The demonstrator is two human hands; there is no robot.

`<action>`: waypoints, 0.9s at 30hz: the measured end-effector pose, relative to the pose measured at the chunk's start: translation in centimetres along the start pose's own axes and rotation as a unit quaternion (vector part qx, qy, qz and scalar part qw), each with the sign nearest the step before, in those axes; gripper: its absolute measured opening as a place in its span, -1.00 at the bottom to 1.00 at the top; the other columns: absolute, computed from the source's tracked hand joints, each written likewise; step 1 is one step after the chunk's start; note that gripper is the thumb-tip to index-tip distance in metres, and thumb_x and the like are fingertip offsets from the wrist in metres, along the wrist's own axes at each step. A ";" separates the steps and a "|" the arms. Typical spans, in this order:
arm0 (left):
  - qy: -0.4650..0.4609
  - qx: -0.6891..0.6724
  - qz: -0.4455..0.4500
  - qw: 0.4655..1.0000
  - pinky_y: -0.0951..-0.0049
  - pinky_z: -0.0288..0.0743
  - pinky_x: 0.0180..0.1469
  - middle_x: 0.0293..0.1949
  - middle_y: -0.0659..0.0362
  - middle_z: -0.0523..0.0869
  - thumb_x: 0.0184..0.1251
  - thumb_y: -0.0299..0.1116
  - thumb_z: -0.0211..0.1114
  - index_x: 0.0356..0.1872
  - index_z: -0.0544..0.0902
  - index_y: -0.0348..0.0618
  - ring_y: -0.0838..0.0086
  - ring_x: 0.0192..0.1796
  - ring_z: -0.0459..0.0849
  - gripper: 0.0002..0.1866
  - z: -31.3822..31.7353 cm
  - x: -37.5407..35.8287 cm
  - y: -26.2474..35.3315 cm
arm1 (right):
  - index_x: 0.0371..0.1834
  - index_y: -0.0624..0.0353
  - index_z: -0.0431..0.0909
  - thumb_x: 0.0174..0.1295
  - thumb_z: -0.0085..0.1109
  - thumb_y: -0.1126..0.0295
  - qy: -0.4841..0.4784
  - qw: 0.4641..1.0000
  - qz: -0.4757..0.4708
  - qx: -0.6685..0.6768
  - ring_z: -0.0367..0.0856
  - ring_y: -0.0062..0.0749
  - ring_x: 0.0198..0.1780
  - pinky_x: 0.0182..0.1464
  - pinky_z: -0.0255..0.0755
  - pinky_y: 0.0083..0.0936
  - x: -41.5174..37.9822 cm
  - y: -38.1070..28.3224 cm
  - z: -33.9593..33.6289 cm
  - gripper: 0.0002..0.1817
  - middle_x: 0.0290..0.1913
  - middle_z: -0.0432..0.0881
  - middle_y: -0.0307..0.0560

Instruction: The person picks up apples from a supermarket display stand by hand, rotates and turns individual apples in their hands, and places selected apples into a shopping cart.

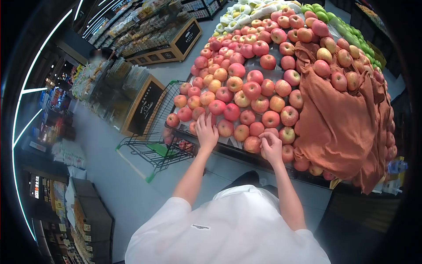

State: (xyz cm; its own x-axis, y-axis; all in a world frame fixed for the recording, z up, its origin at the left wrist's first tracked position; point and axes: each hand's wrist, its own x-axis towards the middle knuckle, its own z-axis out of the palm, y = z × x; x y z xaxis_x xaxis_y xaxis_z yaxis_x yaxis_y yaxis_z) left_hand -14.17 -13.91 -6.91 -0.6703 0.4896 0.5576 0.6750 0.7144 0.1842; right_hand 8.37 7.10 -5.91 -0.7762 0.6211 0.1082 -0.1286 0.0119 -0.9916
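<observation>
Red and yellow apples [231, 111] cover a sloping display stand in front of me. My left hand [206, 133] lies over the front rows at the stand's left corner, fingers stretched out and slightly apart, touching or just above the apples there. Farther right along the front edge is my right hand [271, 147], its fingers curled together. Beside its fingers sits an apple [252, 144]; whether anything is pinched in them is hidden. A brown cloth [336, 127] drapes over the right part of the pile, with some apples lying on its upper end.
A shopping cart [151, 149] with green trim stands against the stand's left side. Green apples [351, 37] and netted pale fruit [246, 13] lie at the back. Packaged goods fill shelves [145, 31] across the aisle. Grey floor [127, 193] runs to my left.
</observation>
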 end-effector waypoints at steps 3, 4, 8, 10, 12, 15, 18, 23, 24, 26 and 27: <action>0.025 -0.017 -0.015 0.999 -0.12 0.30 0.52 0.52 -0.04 0.46 0.28 -0.35 0.35 0.50 0.52 -0.02 -0.07 0.51 0.43 -0.32 0.1 0.4 0.2 | -0.11 0.29 0.71 0.50 0.15 0.58 0.001 1.000 0.006 0.026 0.66 -0.68 -0.44 -0.41 0.49 -0.65 0.9 -0.1 0.1 -0.87 -0.40 0.71 -0.27; 0.028 -0.021 -0.017 0.999 -0.11 0.30 0.52 0.52 -0.04 0.46 0.28 -0.35 0.35 0.50 0.52 -0.01 -0.07 0.51 0.43 -0.31 0.1 0.4 0.2 | -0.11 0.30 0.71 0.49 0.15 0.59 0.002 1.000 0.004 0.016 0.67 -0.68 -0.44 -0.40 0.50 -0.65 0.9 0.4 0.1 -0.87 -0.38 0.72 -0.26; 0.039 -0.029 -0.016 0.999 -0.09 0.31 0.52 0.51 -0.03 0.48 0.25 -0.35 0.35 0.50 0.53 0.03 -0.07 0.50 0.45 -0.30 0.1 0.5 0.1 | -0.10 0.31 0.72 0.49 0.14 0.59 0.003 1.000 0.013 0.023 0.68 -0.68 -0.43 -0.39 0.54 -0.66 1.0 0.6 0.1 -0.86 -0.36 0.75 -0.23; 0.036 -0.026 -0.021 0.999 -0.08 0.31 0.53 0.51 -0.02 0.48 0.24 -0.35 0.36 0.49 0.54 0.03 -0.06 0.50 0.45 -0.30 0.1 0.4 0.2 | -0.09 0.30 0.72 0.50 0.14 0.58 0.001 1.000 0.015 0.025 0.68 -0.68 -0.43 -0.39 0.54 -0.66 1.2 0.7 0.1 -0.86 -0.35 0.75 -0.23; 0.033 -0.025 -0.025 0.999 -0.08 0.31 0.53 0.51 -0.02 0.48 0.24 -0.35 0.36 0.49 0.54 0.03 -0.06 0.50 0.45 -0.30 0.1 0.2 0.2 | -0.09 0.30 0.72 0.50 0.14 0.59 0.001 0.999 0.026 0.027 0.68 -0.68 -0.42 -0.39 0.53 -0.66 1.0 0.6 0.0 -0.86 -0.34 0.76 -0.22; 0.031 -0.029 -0.025 0.999 -0.07 0.31 0.53 0.51 -0.02 0.48 0.25 -0.35 0.36 0.49 0.54 0.02 -0.06 0.50 0.45 -0.31 0.2 0.5 0.3 | -0.09 0.30 0.72 0.49 0.14 0.59 0.014 0.999 0.024 0.031 0.67 -0.69 -0.41 -0.38 0.51 -0.68 0.9 0.3 0.0 -0.86 -0.33 0.76 -0.22; 0.029 -0.038 -0.029 0.998 -0.06 0.28 0.55 0.51 -0.03 0.48 0.24 -0.36 0.37 0.47 0.55 0.00 -0.07 0.51 0.44 -0.31 0.0 0.5 0.3 | -0.12 0.31 0.72 0.47 0.15 0.61 0.033 0.999 -0.003 0.005 0.66 -0.71 -0.37 -0.33 0.48 -0.69 0.8 0.5 0.2 -0.86 -0.32 0.76 -0.22; 0.029 -0.043 -0.024 0.998 -0.06 0.26 0.56 0.50 -0.04 0.50 0.23 -0.36 0.37 0.46 0.57 -0.01 -0.08 0.51 0.44 -0.33 -0.1 0.5 0.3 | -0.15 0.31 0.73 0.43 0.16 0.62 0.060 0.995 -0.066 -0.039 0.68 -0.68 -0.33 -0.30 0.49 -0.67 0.8 0.1 0.5 -0.87 -0.33 0.74 -0.22; 0.030 -0.044 -0.024 0.998 -0.06 0.25 0.56 0.50 -0.04 0.50 0.23 -0.36 0.37 0.46 0.57 -0.02 -0.09 0.51 0.44 -0.33 -0.1 0.5 0.3 | -0.16 0.31 0.73 0.42 0.17 0.62 0.062 0.995 -0.067 -0.035 0.69 -0.68 -0.32 -0.30 0.49 -0.67 0.8 0.0 0.5 -0.87 -0.34 0.74 -0.22; 0.032 -0.041 -0.023 0.998 -0.06 0.25 0.56 0.49 -0.04 0.50 0.23 -0.36 0.38 0.45 0.58 -0.02 -0.09 0.50 0.44 -0.33 -0.1 0.4 0.4 | -0.16 0.31 0.73 0.42 0.17 0.62 0.057 0.996 -0.064 -0.038 0.69 -0.68 -0.32 -0.29 0.50 -0.67 0.7 -0.2 0.5 -0.87 -0.34 0.74 -0.21; 0.035 -0.038 -0.022 0.998 -0.06 0.25 0.56 0.49 -0.04 0.51 0.23 -0.35 0.38 0.45 0.58 -0.02 -0.09 0.50 0.44 -0.33 0.0 0.5 0.4 | -0.16 0.31 0.73 0.42 0.17 0.62 0.056 0.996 -0.063 -0.039 0.70 -0.68 -0.33 -0.29 0.51 -0.67 0.8 -0.4 0.4 -0.87 -0.34 0.75 -0.21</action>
State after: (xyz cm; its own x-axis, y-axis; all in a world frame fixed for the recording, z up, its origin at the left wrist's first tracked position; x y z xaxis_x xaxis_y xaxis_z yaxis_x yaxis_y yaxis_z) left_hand -14.20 -13.40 -6.55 -0.6788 0.4209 0.6017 0.6688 0.6928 0.2698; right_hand 7.59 7.25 -5.39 -0.6830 0.6937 0.2286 -0.1695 0.1539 -0.9734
